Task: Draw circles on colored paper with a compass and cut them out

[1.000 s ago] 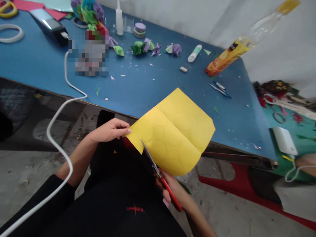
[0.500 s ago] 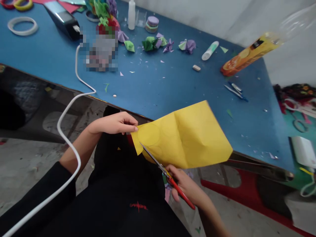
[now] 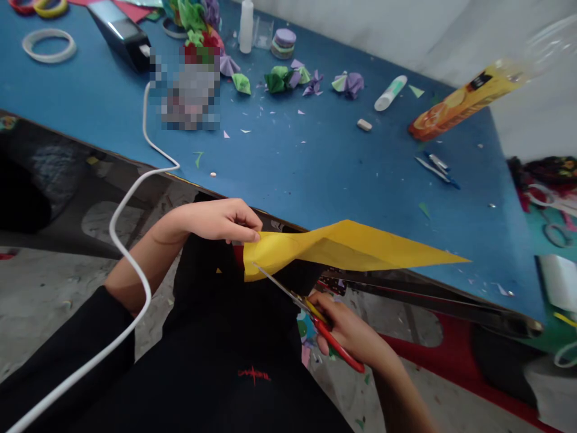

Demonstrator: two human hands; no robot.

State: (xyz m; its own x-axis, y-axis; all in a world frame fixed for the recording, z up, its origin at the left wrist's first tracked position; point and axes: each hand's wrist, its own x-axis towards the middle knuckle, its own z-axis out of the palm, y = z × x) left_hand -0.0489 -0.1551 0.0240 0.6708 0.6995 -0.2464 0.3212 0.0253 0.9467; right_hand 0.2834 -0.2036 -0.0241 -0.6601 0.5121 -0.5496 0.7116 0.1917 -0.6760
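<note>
A sheet of yellow paper (image 3: 342,246) is pinched at its left end by my left hand (image 3: 225,221), thumb on top. Its right part is twisted and reaches over the table's front edge. My right hand (image 3: 342,328) grips a pair of scissors (image 3: 338,344) with red and yellow handles. The scissor blades point up and left, and their tip lies against the paper's lower left part, just below my left hand. Whether the blades are apart is hard to make out.
On the blue table (image 3: 324,162) lie crumpled paper flowers (image 3: 279,79), an eraser (image 3: 364,125), a glue tube (image 3: 390,93), pens (image 3: 437,168) and paper scraps. An orange-labelled bottle (image 3: 464,99) leans at the right. A white cable (image 3: 121,240) hangs across the left side.
The yellow paper has turned and twisted, its right part now edge-on and narrower. The scissors stay at its lower left. My left hand has shifted slightly right.
</note>
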